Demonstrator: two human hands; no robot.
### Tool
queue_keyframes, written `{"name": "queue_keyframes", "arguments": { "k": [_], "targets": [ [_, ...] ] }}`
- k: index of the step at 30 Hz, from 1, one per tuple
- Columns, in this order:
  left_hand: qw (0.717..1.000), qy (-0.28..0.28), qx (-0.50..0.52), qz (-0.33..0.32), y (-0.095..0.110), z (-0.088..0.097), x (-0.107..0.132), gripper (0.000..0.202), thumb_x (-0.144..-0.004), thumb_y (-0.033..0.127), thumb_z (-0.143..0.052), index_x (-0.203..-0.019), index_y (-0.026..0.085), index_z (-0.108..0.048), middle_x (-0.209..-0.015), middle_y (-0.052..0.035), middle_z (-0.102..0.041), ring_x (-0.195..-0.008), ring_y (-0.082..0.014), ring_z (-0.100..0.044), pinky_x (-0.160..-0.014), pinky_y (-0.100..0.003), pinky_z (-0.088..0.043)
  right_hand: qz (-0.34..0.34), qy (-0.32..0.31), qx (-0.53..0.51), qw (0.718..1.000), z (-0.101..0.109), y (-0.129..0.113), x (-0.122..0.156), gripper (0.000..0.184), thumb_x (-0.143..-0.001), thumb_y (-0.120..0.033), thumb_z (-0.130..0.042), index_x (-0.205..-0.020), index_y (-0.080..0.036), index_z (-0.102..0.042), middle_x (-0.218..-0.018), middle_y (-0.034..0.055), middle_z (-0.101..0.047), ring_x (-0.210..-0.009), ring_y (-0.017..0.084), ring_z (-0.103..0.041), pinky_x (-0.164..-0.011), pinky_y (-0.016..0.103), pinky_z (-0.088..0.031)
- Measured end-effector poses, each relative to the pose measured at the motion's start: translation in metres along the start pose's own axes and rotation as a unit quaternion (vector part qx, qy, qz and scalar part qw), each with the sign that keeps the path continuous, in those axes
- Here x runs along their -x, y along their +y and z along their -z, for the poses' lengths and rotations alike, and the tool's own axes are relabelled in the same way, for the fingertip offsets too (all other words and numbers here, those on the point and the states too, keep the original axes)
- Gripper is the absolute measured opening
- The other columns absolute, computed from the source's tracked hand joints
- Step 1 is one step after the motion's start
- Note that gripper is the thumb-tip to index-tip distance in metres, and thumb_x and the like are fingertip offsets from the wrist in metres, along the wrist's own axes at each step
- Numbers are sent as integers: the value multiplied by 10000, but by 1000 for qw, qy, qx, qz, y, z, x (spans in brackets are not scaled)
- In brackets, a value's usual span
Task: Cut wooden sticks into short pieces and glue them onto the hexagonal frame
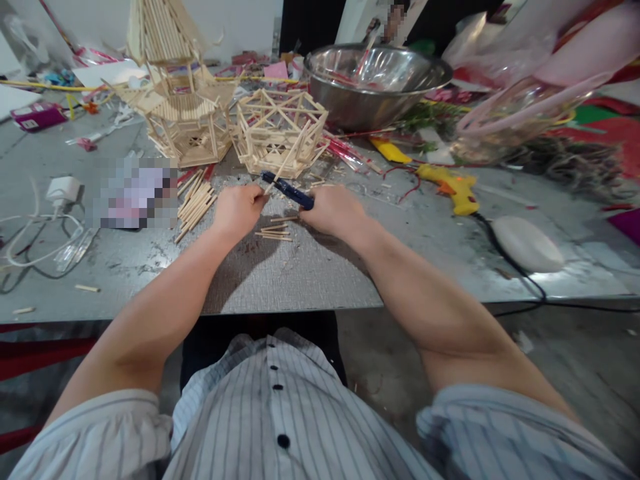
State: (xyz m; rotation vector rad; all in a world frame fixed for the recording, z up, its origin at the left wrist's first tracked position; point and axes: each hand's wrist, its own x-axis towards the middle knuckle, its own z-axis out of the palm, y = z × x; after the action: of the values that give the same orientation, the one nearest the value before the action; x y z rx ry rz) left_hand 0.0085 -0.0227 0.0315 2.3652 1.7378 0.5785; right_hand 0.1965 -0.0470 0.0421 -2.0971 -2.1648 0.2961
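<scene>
A thin wooden stick (291,157) is gripped between the closed fingers of my left hand (239,212) and slants up to the right. My right hand (334,212) is wrapped round dark blue hand cutters (295,193), whose dark head meets the stick just beyond my left fingertips. Whether the jaws are closed is too small to tell. Short cut sticks (274,233) lie on the table below, between my wrists. Beside my left hand rests a pile of longer sticks (196,205). An open stick frame (280,123) stands right behind the hands.
A pagoda-like stick model (187,130) stands at back left, near a blurred-out phone (137,197) and a white charger (64,192). To the right are a metal bowl (375,100), a yellow glue gun (453,187) with black cord, and a white oval object (527,243).
</scene>
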Motion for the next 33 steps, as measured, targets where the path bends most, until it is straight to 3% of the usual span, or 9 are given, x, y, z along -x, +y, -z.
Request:
{"name": "queue_keyframes", "arguments": {
  "k": [5,8,11,13,26,30,33],
  "targets": [
    [999,-47,-11,-4,4,-1,2,268,-906,273,-534,-826,150,-758,-845,-128,-755,-872,-261,-695,-776,-353,-461,2,-47,33,998,0,1,-2,280,-865,-372,-592,-954,-153,-741,-982,169,-746,-912,286,-700,-687,322,-461],
    [997,-69,-6,-13,7,-3,3,265,-899,286,-537,-776,178,-745,-801,-111,-744,-850,-257,-688,-764,-355,-466,-6,-93,19,996,3,3,2,246,-876,-385,-604,-802,-171,-702,-777,120,-713,-762,241,-681,-614,296,-419],
    [996,-83,-5,-21,10,-5,4,253,-889,280,-535,-753,193,-730,-791,-108,-738,-844,-258,-683,-755,-357,-465,-42,-148,-34,987,6,4,7,433,-906,-530,-583,-630,-197,-579,-527,55,-576,-532,186,-586,-547,293,-401],
    [996,-88,-7,-20,10,-5,4,250,-883,268,-526,-748,193,-722,-800,-115,-738,-844,-262,-683,-752,-361,-463,-52,-171,-68,982,7,4,8,507,-919,-586,-554,-583,-210,-507,-462,27,-513,-444,158,-524,-527,295,-411],
    [995,-96,23,-15,6,-6,-1,288,-840,256,-520,-560,229,-459,-635,-63,-610,-730,-237,-609,-697,-361,-399,-63,-186,-63,978,7,-1,1,576,-906,-610,-563,-512,-200,-468,-460,35,-523,-415,128,-491,-500,283,-407],
    [995,-95,32,-8,3,-3,-2,300,-835,242,-536,-538,224,-497,-562,-29,-546,-660,-204,-556,-667,-339,-376,-59,-200,-108,972,4,4,-2,516,-888,-578,-601,-556,-206,-469,-477,14,-511,-412,127,-475,-477,287,-395],
    [993,-104,58,3,-3,0,-4,264,-829,262,-573,-573,207,-607,-565,-27,-567,-636,-188,-540,-661,-332,-374,-72,-232,-190,951,6,8,-1,458,-898,-509,-627,-602,-203,-458,-496,-14,-492,-409,111,-454,-469,271,-381]
  ]
}}
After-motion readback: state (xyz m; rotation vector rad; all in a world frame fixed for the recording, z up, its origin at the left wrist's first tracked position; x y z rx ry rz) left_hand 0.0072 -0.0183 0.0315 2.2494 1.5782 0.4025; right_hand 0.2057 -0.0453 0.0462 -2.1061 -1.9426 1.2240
